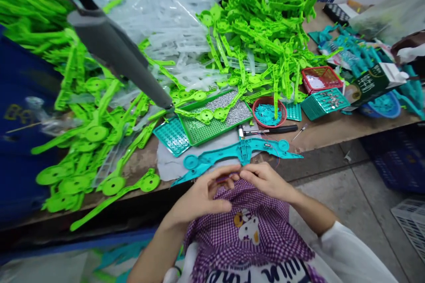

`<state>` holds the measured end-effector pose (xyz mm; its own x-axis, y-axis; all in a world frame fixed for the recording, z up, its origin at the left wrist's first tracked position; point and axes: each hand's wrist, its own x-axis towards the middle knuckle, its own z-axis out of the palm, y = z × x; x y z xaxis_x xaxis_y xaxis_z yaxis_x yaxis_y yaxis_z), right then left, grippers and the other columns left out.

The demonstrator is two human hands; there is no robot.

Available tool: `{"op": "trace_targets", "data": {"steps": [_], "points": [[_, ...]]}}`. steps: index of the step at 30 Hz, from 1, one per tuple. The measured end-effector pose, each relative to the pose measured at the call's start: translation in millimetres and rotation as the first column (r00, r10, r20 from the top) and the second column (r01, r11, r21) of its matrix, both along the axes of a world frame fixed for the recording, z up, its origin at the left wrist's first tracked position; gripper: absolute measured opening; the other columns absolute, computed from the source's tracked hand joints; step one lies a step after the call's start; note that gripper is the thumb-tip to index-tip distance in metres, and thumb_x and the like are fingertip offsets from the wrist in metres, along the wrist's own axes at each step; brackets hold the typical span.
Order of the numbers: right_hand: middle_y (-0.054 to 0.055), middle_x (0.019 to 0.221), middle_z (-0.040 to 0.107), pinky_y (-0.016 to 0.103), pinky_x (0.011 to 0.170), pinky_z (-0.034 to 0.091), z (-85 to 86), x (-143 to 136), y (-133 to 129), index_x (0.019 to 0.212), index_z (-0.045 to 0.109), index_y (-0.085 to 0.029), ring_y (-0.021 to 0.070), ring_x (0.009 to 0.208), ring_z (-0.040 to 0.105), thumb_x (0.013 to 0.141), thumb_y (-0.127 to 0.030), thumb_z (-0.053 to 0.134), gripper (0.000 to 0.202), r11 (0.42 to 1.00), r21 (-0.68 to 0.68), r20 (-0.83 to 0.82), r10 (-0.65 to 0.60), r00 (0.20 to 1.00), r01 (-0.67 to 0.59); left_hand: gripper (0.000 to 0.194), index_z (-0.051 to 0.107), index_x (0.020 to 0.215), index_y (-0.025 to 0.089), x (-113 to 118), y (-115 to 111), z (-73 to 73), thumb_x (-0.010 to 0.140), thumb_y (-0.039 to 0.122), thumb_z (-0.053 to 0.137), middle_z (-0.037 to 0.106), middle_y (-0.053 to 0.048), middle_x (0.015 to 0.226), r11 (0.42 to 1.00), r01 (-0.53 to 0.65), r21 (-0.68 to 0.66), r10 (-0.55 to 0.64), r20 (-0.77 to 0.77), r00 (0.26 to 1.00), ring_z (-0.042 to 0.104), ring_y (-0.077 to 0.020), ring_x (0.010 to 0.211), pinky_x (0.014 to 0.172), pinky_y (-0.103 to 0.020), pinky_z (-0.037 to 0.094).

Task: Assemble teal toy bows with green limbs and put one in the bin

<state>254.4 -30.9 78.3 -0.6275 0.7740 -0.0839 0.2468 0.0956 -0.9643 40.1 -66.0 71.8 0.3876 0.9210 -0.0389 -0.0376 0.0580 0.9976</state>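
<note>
A long turquoise plastic part (217, 154) lies along the table's front edge, with a small metal piece (267, 145) and a thin red wire on its right arm. My left hand (207, 192) is just in front of its middle, thumb spread away from the loosely bent fingers. Beside it, my right hand (265, 180) has thumb and fingers pressed together near the left fingertips; anything in that pinch is too small to make out. A hammer (268, 131) with a black handle lies right behind the part.
A green tray (212, 135) of small metal pieces, a red bowl (269, 112) of turquoise bits, a red basket (322, 80) and a carton (373, 84) stand behind. Lime-green parts (265, 17) are heaped around. A grey tool (122, 53) slants in from upper left.
</note>
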Motion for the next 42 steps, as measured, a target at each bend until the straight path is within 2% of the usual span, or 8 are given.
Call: {"op": "trace_targets", "data": {"steps": [6,12,18,21,28,33,36,42], "points": [[0.005,0.090,0.074,0.028,0.080,0.051,-4.4,1.8,-8.2,0.096,0.073,-0.021,0.0165,0.084,0.067,0.099,-0.041,0.047,0.033,0.985,0.149,0.050,-0.098,0.994,0.089,0.030,0.078,0.100,0.019,12.8,-4.3,-14.8,0.094,0.041,0.057,0.076,-0.011,0.085,0.986,-0.140,0.095,0.151,-0.122,0.981,0.073,-0.0210,0.075,0.068,-0.032,0.060],[0.005,0.113,0.068,0.029,0.080,0.054,-18.9,-17.1,-11.1,0.143,0.047,-0.025,0.0160,0.090,0.065,0.090,-0.054,0.058,0.062,0.990,-0.141,-0.126,-0.019,0.992,0.001,0.037,0.059,0.127,0.021,25.9,-5.2,-21.4,0.094,0.009,0.049,0.075,-0.007,0.096,0.555,-0.048,0.830,0.530,-0.308,0.790,0.068,-0.0179,0.083,0.076,-0.031,0.054],[0.001,0.085,0.071,0.025,0.070,0.046,-3.9,1.7,-5.8,0.103,0.068,-0.021,0.0143,0.075,0.063,0.097,-0.043,0.052,0.028,0.984,0.034,0.142,0.166,0.976,-0.172,0.040,0.048,0.132,0.017,15.0,-4.8,-9.3,0.095,0.005,0.043,0.069,-0.004,0.085,0.558,0.255,0.790,0.382,-0.517,0.766,0.058,-0.0164,0.070,0.072,-0.030,0.050],[0.003,0.087,0.072,0.025,0.072,0.044,20.3,19.9,-3.0,0.098,0.069,-0.020,0.0148,0.080,0.065,0.101,-0.036,0.046,0.028,0.971,0.171,0.336,0.101,0.936,-0.167,0.038,0.050,0.128,0.019,7.2,-6.6,-12.5,0.093,0.004,0.046,0.069,-0.004,0.088,0.610,0.168,0.775,0.353,-0.455,0.818,0.058,-0.0152,0.072,0.069,-0.028,0.049],[0.005,0.089,0.069,0.027,0.076,0.046,66.9,30.8,17.4,0.092,0.070,-0.020,0.0155,0.085,0.062,0.101,-0.037,0.047,0.031,0.841,0.538,0.269,-0.105,0.957,-0.059,0.024,0.058,0.117,0.026,11.1,3.7,-5.4,0.096,0.017,0.054,0.066,-0.001,0.086,0.852,-0.346,0.393,0.340,0.086,0.936,0.063,-0.0106,0.071,0.065,-0.021,0.052],[0.001,0.070,0.064,0.026,0.058,0.044,73.4,96.5,-1.8,0.085,0.070,-0.022,0.0139,0.064,0.059,0.096,-0.031,0.056,0.020,0.811,0.529,0.139,-0.373,0.918,0.249,0.044,0.063,0.124,0.023,18.3,-12.0,-31.5,0.084,0.041,0.072,0.070,-0.011,0.116,0.973,-0.220,-0.070,0.227,0.121,0.966,0.069,-0.0207,0.097,0.086,-0.032,0.057],[0.001,0.069,0.064,0.026,0.055,0.042,51.6,118.4,-6.9,0.080,0.069,-0.022,0.0148,0.062,0.057,0.094,-0.036,0.058,0.022,0.504,0.575,-0.147,-0.711,0.687,0.644,0.041,0.069,0.112,0.020,22.0,-25.5,-59.7,0.077,0.039,0.079,0.073,-0.010,0.108,0.861,-0.300,-0.411,0.342,0.031,0.939,0.070,-0.0208,0.096,0.090,-0.032,0.055],[0.003,0.071,0.066,0.028,0.065,0.044,-40.9,64.5,20.9,0.073,0.067,-0.020,0.0161,0.067,0.059,0.092,-0.039,0.053,0.030,0.840,0.380,0.255,-0.497,0.829,0.387,0.041,0.066,0.111,0.018,45.9,-8.2,-59.1,0.073,0.016,0.079,0.071,-0.010,0.119,0.580,-0.388,-0.716,0.682,0.167,0.712,0.069,-0.0213,0.108,0.100,-0.032,0.051]]}}
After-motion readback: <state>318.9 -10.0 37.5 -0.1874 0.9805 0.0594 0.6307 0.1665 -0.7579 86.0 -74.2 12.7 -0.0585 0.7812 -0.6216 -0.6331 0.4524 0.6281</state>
